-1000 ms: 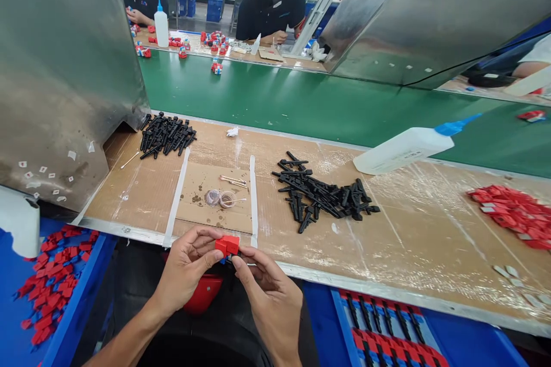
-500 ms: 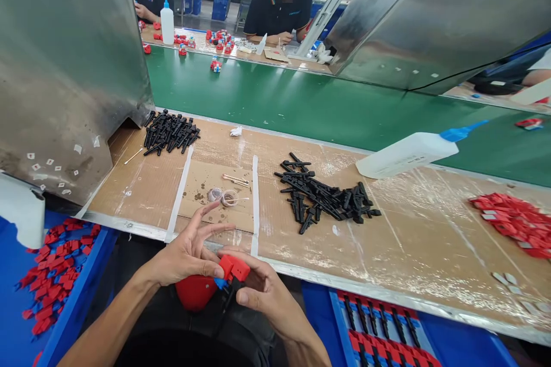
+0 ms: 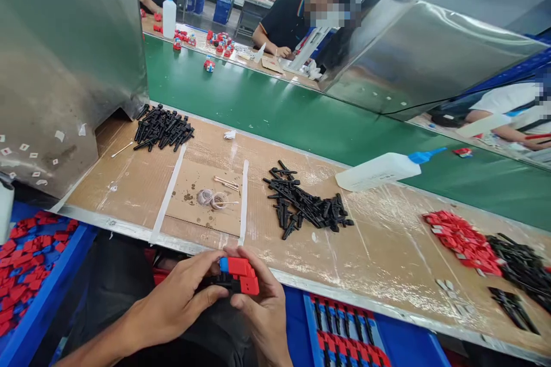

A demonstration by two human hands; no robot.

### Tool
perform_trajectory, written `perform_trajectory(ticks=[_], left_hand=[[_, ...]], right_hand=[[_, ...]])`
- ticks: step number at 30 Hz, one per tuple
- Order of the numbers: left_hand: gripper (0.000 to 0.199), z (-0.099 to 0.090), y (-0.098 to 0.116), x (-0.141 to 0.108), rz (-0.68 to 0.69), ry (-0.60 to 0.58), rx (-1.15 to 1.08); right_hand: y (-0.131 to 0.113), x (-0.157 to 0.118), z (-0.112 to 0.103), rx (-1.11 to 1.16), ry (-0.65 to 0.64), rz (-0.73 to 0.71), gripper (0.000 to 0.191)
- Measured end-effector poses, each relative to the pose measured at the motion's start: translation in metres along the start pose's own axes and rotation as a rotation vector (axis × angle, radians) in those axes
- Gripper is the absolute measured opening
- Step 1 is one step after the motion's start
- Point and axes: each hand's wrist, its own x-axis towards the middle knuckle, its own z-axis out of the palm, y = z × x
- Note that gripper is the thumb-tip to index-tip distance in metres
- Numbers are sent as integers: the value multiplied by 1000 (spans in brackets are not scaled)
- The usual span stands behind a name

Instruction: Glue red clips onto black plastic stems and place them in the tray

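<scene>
A red plastic part (image 3: 241,268) with a blue piece at one end and a black rod-like piece (image 3: 226,282) along its near side is held between my hands, in front of the bench's near edge. My left hand (image 3: 183,289) grips the black piece, thumb on the near side and fingers behind. My right hand (image 3: 269,304) wraps the red end from the right, its thumb under the part. The far end of the black piece is hidden by my left fingers.
Black rods (image 3: 305,198) lie heaped on the bench, with another heap (image 3: 163,128) further left. A glue bottle (image 3: 379,172) leans beside the green belt (image 3: 267,106). Red parts (image 3: 460,238) lie to the right. Blue bins (image 3: 64,275) flank me. Co-workers sit across the belt.
The part has turned, its black piece now pointing left. My left fingers, spread before, have closed on it. The view has swung to the right.
</scene>
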Motion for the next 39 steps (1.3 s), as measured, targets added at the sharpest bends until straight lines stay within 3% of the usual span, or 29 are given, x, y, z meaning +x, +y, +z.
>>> perform_trajectory(ticks=[10,16,20,25,32,39], left_hand=[[57,7,5,-12,-113,-87,208],[55,8,5,-11,16,-62,432],[53,10,5,-9,157,37,576],[42,12,3,-4,352,151,605],[39,20,-10,1,310,142,592],[38,19,-5,2,308,129,561]], right_hand=[[-1,0,-1,-30,8,-55,66],[-2,-2,-5,-55,-24,-78,67],[0,-4,-4,-91,9,-123,61],[8,-9,-2,-82,61,-181,47],[16,-8,-6,-41,99,-122,51],[22,-9,-11,-48,112,-84,62]])
